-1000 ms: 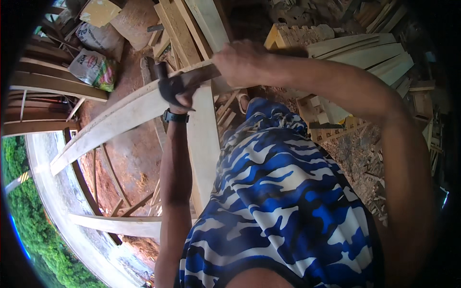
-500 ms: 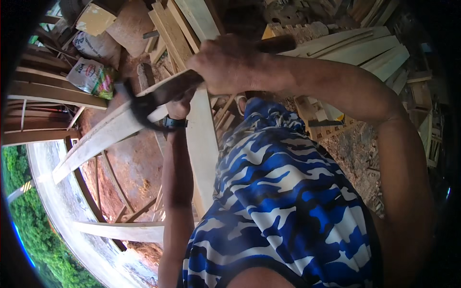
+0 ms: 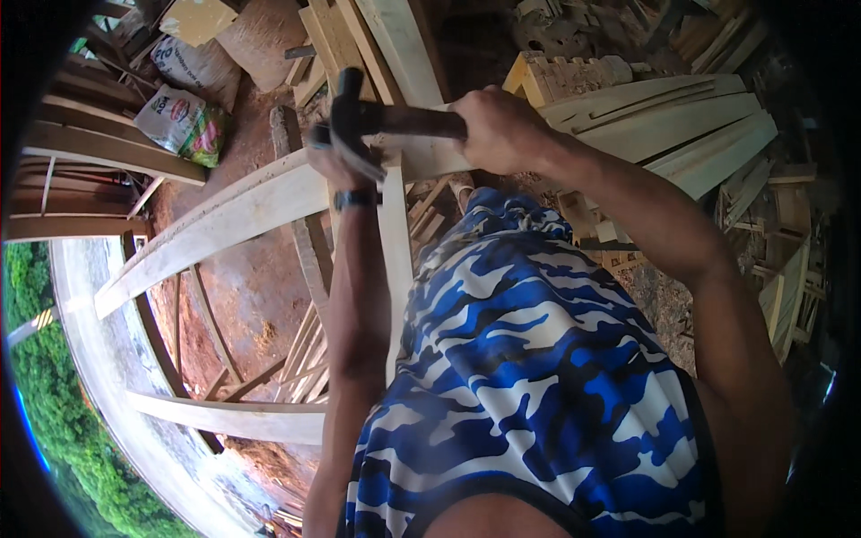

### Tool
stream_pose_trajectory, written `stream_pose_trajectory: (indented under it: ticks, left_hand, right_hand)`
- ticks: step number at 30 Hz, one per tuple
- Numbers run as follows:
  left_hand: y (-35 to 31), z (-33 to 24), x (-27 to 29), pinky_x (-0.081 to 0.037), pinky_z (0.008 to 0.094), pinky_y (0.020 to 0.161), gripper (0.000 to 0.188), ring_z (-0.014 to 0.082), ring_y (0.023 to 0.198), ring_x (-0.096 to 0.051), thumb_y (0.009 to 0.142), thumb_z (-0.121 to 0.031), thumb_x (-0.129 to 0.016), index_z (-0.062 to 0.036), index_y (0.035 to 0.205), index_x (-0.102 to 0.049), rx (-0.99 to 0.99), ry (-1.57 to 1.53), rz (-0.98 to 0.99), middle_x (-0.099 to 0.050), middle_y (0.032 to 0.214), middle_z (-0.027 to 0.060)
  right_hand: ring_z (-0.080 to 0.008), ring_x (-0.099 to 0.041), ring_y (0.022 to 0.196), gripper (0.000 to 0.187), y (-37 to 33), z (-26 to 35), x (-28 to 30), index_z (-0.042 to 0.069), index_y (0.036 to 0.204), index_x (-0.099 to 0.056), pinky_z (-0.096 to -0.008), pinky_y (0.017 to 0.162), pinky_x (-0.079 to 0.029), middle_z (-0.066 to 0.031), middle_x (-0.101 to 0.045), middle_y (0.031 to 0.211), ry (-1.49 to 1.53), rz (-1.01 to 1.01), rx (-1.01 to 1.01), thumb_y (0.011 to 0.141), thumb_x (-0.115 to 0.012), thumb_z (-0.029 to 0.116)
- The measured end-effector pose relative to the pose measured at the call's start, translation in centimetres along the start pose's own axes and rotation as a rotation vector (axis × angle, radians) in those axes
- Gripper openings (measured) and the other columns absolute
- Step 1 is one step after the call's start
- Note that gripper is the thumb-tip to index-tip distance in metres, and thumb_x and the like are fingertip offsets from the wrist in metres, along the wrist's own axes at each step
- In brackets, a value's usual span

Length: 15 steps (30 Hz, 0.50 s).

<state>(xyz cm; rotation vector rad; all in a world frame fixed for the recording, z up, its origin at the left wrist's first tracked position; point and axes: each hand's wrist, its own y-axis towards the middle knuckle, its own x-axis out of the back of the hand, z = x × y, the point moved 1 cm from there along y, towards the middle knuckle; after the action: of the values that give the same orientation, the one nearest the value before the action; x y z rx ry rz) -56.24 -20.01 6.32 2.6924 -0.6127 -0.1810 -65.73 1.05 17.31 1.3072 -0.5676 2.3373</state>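
A claw hammer (image 3: pixel 404 120) with a dark head lies nearly level across the upper middle of the view. My right hand (image 3: pixel 502 130) is closed round its handle, and the head points left. Beneath the hammer head is my left hand (image 3: pixel 334 169), at a long pale wooden board (image 3: pixel 238 213) that slants from lower left to upper right. The hammer head covers the fingers of that hand, so what they hold cannot be made out. A second pale board (image 3: pixel 395 238) runs toward my body beside my left forearm.
Stacked planks (image 3: pixel 332 45) stand at the top, near filled sacks (image 3: pixel 184 125). Cut boards (image 3: pixel 664 125) lie at the upper right by a notched wooden piece (image 3: pixel 560 76). Another pale plank (image 3: pixel 229 417) crosses the lower left, over reddish ground (image 3: pixel 260 296).
The hammer has swung up and to the right, its handle now closer to level. My right hand has moved right; the left hand appears a little higher and further right. The view has shifted slightly.
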Motion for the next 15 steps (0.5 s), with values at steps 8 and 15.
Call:
stream_pose_trajectory:
  ticks: [8,15]
  left_hand:
    - [3.7,-2.8,-0.3,-0.032,0.0279,0.045,0.03,0.0104,0.048,-0.044,0.087,-0.009,-0.076,-0.0074,0.068,-0.052,0.266,-0.265,0.416,-0.053,0.062,0.0001]
    - [2.6,-2.3,-0.2,-0.034,0.0272,0.043,0.029,0.0075,0.045,-0.047,0.086,-0.014,-0.078,-0.0049,0.063,-0.061,0.396,-0.131,0.551,-0.055,0.053,-0.0005]
  right_hand:
    - [-0.0294,-0.072,0.079,0.024,-1.5,-3.3,2.4,0.0,0.094,-0.073,-0.0399,0.074,-0.054,-0.0171,-0.072,0.081,0.238,-0.026,-0.088,0.084,-0.076,0.022]
    - [-0.0132,-0.06,0.067,0.02,-1.8,-4.3,2.7,-0.002,0.087,-0.07,-0.0323,0.067,-0.048,-0.0044,-0.064,0.07,0.328,-0.056,-0.042,0.086,-0.075,0.017]
